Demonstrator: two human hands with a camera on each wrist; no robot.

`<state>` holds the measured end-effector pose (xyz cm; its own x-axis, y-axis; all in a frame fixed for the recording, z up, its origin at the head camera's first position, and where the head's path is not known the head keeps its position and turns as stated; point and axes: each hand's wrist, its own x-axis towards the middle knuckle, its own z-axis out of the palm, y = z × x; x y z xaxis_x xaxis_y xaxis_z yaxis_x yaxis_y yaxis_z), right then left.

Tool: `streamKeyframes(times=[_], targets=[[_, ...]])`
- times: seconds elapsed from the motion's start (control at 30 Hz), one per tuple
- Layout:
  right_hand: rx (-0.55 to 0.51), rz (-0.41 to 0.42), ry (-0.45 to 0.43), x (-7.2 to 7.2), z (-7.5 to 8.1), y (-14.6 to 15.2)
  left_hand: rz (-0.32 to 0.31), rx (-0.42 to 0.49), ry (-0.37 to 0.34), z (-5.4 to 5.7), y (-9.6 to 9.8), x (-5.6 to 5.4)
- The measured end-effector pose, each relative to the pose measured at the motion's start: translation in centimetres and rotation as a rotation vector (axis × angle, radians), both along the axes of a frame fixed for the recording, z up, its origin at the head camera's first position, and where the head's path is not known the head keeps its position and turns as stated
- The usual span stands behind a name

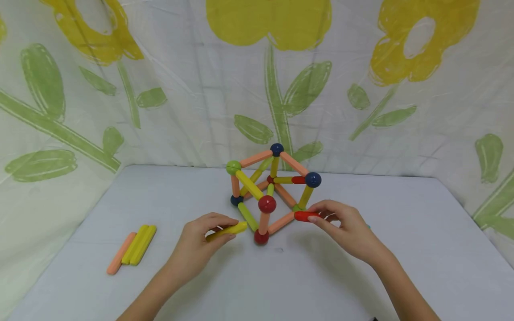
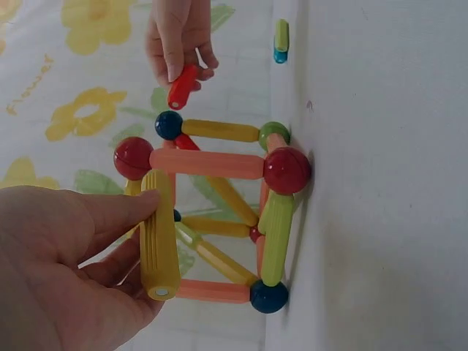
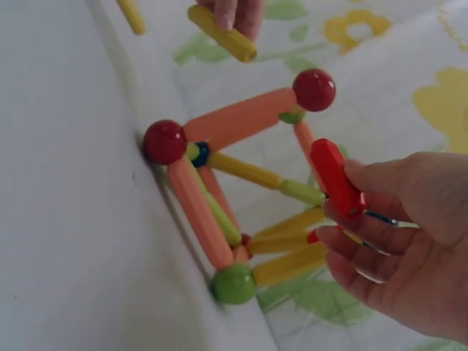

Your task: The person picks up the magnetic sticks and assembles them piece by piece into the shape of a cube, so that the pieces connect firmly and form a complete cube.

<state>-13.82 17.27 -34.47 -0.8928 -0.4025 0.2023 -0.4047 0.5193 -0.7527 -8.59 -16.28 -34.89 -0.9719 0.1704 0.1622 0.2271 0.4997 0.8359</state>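
Note:
In the head view a cube-like frame of magnetic rods and balls stands at the table's middle. A red ball (image 1: 267,204) marks its near upper corner, above another red ball (image 1: 261,236) on the table. To the frame's left, my left hand (image 1: 194,238) pinches a yellow rod (image 2: 159,238) between thumb and fingers. On the right, my right hand (image 1: 349,227) holds a short red rod (image 3: 336,175) by thumb and fingertips, before the blue ball (image 1: 313,179). Between the near upper red ball and that blue ball no rod runs. A diagonal of yellow and red pieces (image 1: 298,180) meets the blue ball.
Left on the table lie a salmon rod (image 1: 121,253) and two yellow rods (image 1: 138,245) side by side. The left wrist view shows a light green piece (image 2: 282,34) beside a turquoise one (image 2: 280,55). Behind the table hangs a flower-patterned cloth (image 1: 180,89).

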Motion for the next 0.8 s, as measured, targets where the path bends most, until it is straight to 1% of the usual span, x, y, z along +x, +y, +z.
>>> streamKeyframes(times=[0.1, 0.2, 0.33, 0.47, 0.63, 0.8], targets=[[-0.019, 0.024, 0.001, 0.3, 0.2, -0.6, -0.019, 0.012, -0.007, 0.2, 0.5, 0.0], [-0.031, 0.051, 0.002, 0.5, 0.2, -1.0, -0.041, 0.033, 0.001, 0.3, 1.0, 0.0], [-0.028, 0.074, -0.017, 0.8, 0.3, -1.5, -0.070, 0.051, -0.003, 0.6, 1.7, -0.1], [-0.026, 0.092, -0.040, 1.2, 0.4, -1.9, -0.095, 0.047, -0.004, 0.7, 2.2, -0.1], [-0.055, 0.136, -0.024, 1.6, 0.4, -2.4, -0.122, 0.038, 0.016, 0.9, 2.5, -0.1], [-0.065, 0.159, -0.018, 1.9, 0.4, -2.8, -0.145, 0.017, -0.008, 1.3, 2.9, -0.1]])
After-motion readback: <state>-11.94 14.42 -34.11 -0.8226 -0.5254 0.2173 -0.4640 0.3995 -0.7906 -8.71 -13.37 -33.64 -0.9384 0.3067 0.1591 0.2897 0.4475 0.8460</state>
